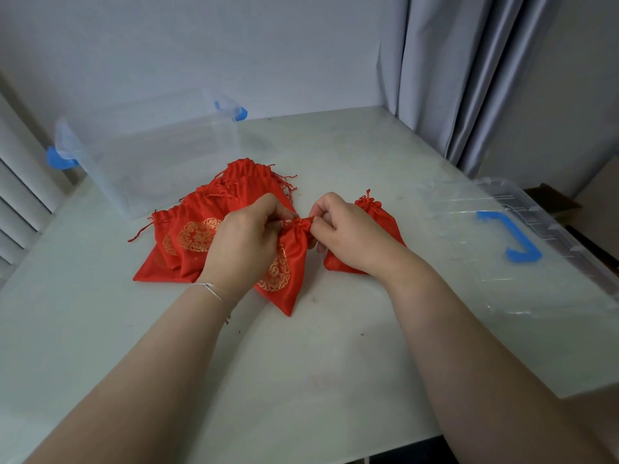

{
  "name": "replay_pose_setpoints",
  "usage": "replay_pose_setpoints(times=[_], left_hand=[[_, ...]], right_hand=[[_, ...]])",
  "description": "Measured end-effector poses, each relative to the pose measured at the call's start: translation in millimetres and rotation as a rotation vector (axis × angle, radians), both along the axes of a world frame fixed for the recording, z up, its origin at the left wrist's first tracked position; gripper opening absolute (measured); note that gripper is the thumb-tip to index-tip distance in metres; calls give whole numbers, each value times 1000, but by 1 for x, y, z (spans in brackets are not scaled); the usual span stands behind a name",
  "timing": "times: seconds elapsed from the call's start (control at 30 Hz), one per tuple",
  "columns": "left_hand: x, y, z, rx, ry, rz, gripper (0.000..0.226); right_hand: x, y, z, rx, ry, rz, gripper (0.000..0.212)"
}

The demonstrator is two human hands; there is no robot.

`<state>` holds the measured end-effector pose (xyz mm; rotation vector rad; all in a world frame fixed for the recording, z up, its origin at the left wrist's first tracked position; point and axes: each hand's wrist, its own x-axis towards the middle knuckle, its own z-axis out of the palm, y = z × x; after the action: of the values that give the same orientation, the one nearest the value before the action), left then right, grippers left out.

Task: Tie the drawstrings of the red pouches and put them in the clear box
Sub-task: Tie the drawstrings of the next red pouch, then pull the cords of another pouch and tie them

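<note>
A red pouch (288,266) with a gold emblem lies in the middle of the table, its neck bunched tight. My left hand (246,241) pinches the drawstring at the left of the neck. My right hand (348,234) pinches the drawstring at the right of it. Several more red pouches (197,226) lie in an overlapping pile to the left, strings loose. One cinched red pouch (378,212) lies under my right wrist, mostly hidden. The clear box (157,152) with blue latches stands at the back left; I see nothing in it.
The clear box lid (522,249) with a blue handle lies at the right, overhanging the table's right edge. A grey curtain (452,78) hangs at the back right. The white table (301,363) ends just below my forearms.
</note>
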<state>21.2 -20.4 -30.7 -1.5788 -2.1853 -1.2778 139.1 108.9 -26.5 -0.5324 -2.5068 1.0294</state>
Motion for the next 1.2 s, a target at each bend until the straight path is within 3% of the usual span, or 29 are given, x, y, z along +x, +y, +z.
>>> replay_pose_setpoints(times=[0.17,0.3,0.43,0.53,0.67,0.73,0.8,0.87,0.93,1.07,1.13,1.2], left_hand=[[4,1,1,-32,-5,17,19],[7,-1,2,-10,-42,63,8],[11,1,4,42,-239,65,9],[7,3,4,82,-350,63,7],[-17,0,-7,11,-140,300,19],[-27,-2,-14,-153,-19,378,30],[-31,-1,-21,-314,16,375,39],[-31,1,-26,-401,39,351,43],[-31,3,-26,-429,65,361,43],[-29,6,-21,-314,-13,325,38],[-24,7,-17,-171,-226,252,34],[-17,7,-12,-50,-478,195,27]], right_hand=[[0,-1,-1,77,13,-35,8],[2,-2,2,-98,120,-39,13],[3,-7,4,-259,98,68,42],[-1,-8,1,-357,155,76,40],[0,5,7,-449,327,-176,40],[5,16,7,-371,289,-335,41],[10,26,5,-151,80,-453,45],[13,30,1,22,-100,-508,48],[12,32,-2,78,-128,-542,54],[9,28,0,237,31,-636,56],[7,19,2,278,283,-587,44],[3,9,2,260,416,-484,33]])
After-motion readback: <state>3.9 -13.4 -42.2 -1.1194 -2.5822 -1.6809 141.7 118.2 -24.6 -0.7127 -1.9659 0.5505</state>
